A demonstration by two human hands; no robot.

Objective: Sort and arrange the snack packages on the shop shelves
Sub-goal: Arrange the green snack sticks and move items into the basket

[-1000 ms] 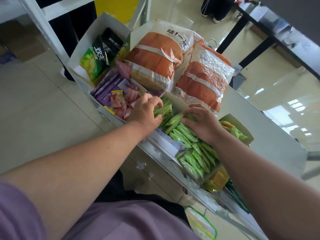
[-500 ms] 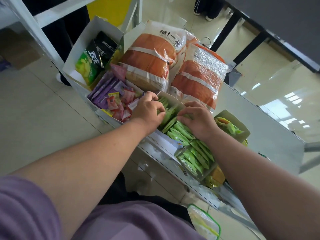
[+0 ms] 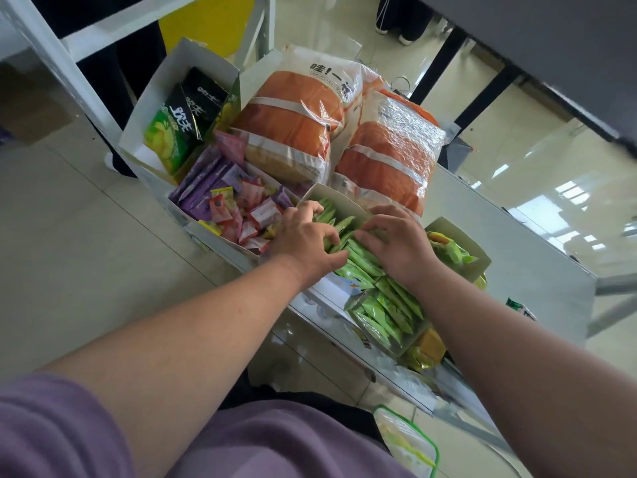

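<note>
**Straightening the green sachets in their carton**

Working over the middle of the shelf (image 3: 458, 215), the person has both hands down on the row of slim green foil snack sachets (image 3: 362, 262) that stand on edge in an open white cardboard display carton (image 3: 339, 201). The left hand (image 3: 305, 238) has its fingers bent over the far end of the row, with the thumb against the near packets; whether it pinches any one of them cannot be told. The right hand (image 3: 401, 243) lies on top of the row with fingers fairly straight, pressing rather than gripping.

These sachets look light, thin and slick, soft enough to buckle, and likely to fan out or topple sideways if pushed at one end only. Squeezing the row from both ends, or lifting a small bundle by its flat faces, would probably serve best.

A second clear-wrapped bundle of the same green sachets (image 3: 382, 313) sits just nearer, at the shelf's front edge, where it could slide off. To the left, touching the carton, is a white box of small purple, red and yellow sweet packets (image 3: 234, 208), and beyond it black-and-green crisp bags (image 3: 179, 129). Two large orange bread loaves in clear plastic bags (image 3: 293, 122) crowd the carton's far side, leaving little room there. A cardboard tray of yellow-green packets (image 3: 451, 251) stands to the right.
</note>
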